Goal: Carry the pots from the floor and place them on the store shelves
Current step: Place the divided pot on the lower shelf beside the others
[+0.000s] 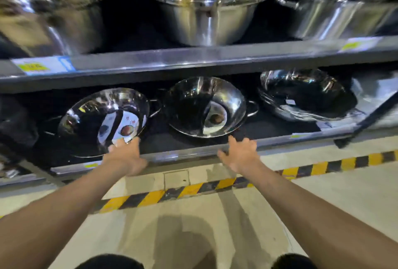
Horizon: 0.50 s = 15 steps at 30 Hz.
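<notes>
Three shiny steel pots lean on the dark bottom shelf [193, 153]. The left pot [90, 115] carries a paper label inside, the middle pot [193, 105] has side handles, and the right pot [305, 94] sits on a stack. My left hand [126, 155] reaches to the lower rim of the left pot, with its fingertips touching the rim near the label. My right hand [241, 153] hovers at the shelf's front edge just below the middle pot, fingers spread, holding nothing. Whether the left hand grips the rim is unclear.
The upper shelf [204, 59] holds stacked steel bowls [206, 6] and big pots, with price tags [41, 66] on its edge. Yellow-black hazard tape [193, 191] runs across the pale floor in front. A dark bar [370, 118] slants at the right.
</notes>
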{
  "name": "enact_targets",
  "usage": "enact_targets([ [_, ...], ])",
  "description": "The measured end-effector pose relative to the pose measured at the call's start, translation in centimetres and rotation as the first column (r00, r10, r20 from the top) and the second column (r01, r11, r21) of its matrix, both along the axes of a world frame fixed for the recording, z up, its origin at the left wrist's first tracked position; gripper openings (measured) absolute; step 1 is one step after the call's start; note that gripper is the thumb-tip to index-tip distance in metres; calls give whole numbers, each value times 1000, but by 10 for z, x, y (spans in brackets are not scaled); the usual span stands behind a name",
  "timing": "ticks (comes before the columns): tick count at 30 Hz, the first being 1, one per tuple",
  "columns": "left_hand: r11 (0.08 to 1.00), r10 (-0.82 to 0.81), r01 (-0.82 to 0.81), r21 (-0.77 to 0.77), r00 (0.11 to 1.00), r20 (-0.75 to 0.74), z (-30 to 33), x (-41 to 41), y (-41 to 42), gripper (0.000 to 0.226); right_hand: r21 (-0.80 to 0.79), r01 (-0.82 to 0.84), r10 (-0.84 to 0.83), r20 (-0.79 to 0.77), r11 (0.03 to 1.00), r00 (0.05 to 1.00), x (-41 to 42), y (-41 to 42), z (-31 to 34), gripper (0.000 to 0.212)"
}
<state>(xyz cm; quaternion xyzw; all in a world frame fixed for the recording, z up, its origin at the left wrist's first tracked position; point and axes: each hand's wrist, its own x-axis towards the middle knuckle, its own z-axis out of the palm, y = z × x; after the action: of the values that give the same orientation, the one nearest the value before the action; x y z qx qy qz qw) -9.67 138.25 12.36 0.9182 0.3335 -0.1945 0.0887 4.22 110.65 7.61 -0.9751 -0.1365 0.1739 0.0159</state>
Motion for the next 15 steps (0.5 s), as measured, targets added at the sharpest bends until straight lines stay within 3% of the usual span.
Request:
enact_targets([
  [2, 999, 49, -49, -4, 999, -7, 21, 7, -5, 81, 56, -11, 13, -39, 998, 999, 5, -11, 14, 73],
  [5, 999, 40, -39, 25, 999, -24, 32, 25, -7, 84, 102, -60, 55, 49, 993, 997, 13, -7, 30, 77],
  [9, 997, -64, 66, 31, 996, -56, -1, 45, -23, 87, 134, -53, 54, -7, 990, 998, 25, 14, 19, 75],
  [15, 999, -21, 28, 41, 987, -158, -44, 65, -21, 103, 148, -77, 59, 122, 986, 991, 52, 14, 0, 81],
])
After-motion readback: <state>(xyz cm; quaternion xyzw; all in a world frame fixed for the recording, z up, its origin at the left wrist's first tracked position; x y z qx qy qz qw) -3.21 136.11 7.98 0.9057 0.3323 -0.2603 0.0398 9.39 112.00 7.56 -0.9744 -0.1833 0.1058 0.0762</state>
